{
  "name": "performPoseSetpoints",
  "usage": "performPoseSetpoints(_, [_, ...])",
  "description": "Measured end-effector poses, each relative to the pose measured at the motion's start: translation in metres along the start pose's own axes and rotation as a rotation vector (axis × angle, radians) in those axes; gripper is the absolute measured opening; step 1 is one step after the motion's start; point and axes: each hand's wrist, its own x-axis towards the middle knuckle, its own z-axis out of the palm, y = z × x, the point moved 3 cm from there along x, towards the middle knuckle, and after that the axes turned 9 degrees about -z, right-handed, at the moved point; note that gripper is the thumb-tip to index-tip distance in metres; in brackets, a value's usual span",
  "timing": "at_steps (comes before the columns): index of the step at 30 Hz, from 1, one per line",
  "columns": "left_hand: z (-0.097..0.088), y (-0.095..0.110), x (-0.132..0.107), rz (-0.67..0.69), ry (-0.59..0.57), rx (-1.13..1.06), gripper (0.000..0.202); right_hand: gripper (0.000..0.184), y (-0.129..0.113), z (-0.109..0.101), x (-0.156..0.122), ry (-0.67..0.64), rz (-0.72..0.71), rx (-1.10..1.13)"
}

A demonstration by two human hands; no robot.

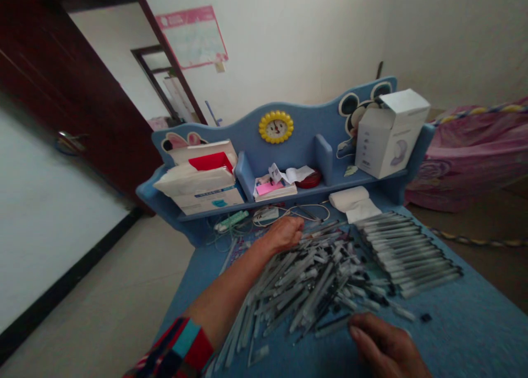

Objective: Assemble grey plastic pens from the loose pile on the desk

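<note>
A big loose heap of grey pens [313, 279] with dark caps covers the middle of the blue desk [474, 328]. To its right lies a neat row of pens [406, 251] side by side. My left hand [284, 234] reaches across the far side of the heap, fingers curled down into the pens; what they grip is hidden. My right hand [385, 345] rests near the front edge, fingers bent and pressed on the desk beside loose pens. A small black cap [426, 317] lies alone to the right.
The desk's blue shelf holds a yellow flower clock [276, 127], a white carton [390, 133], papers and boxes [202, 182], a red tin [308, 179]. A roll of white tissue [350, 199] and cables [280, 213] sit behind the pens. A dark door [74, 108] stands left, pink bedding [470, 158] right.
</note>
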Motion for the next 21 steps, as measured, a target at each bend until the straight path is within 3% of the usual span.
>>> performPoseSetpoints(3, [0.004,0.012,-0.037,0.049,-0.095,-0.184,0.013,0.037,-0.019,-0.028,0.026,0.113,0.124,0.105])
performPoseSetpoints(5, [0.011,0.017,-0.06,0.023,-0.258,-0.528,0.012,0.04,-0.032,-0.039,0.045,0.152,0.119,0.152])
performPoseSetpoints(7, [0.019,0.021,-0.08,-0.023,-0.385,-0.787,0.012,0.04,-0.042,-0.044,0.062,0.144,0.093,0.162])
performPoseSetpoints(9, [0.024,0.022,-0.096,-0.061,-0.427,-0.878,0.012,0.035,-0.051,-0.042,0.073,0.068,0.036,0.101])
performPoseSetpoints(12, [0.027,0.019,-0.117,-0.092,-0.4,-0.857,0.01,0.038,-0.058,-0.033,0.076,-0.11,-0.04,-0.056])
performPoseSetpoints(16, [0.025,0.015,-0.14,-0.032,-0.273,-0.69,0.011,0.043,-0.056,-0.019,0.065,-0.267,0.011,-0.072])
performPoseSetpoints(21, [0.029,0.014,-0.158,-0.024,-0.211,-0.65,0.013,0.044,-0.051,-0.005,0.054,-0.326,0.112,0.018])
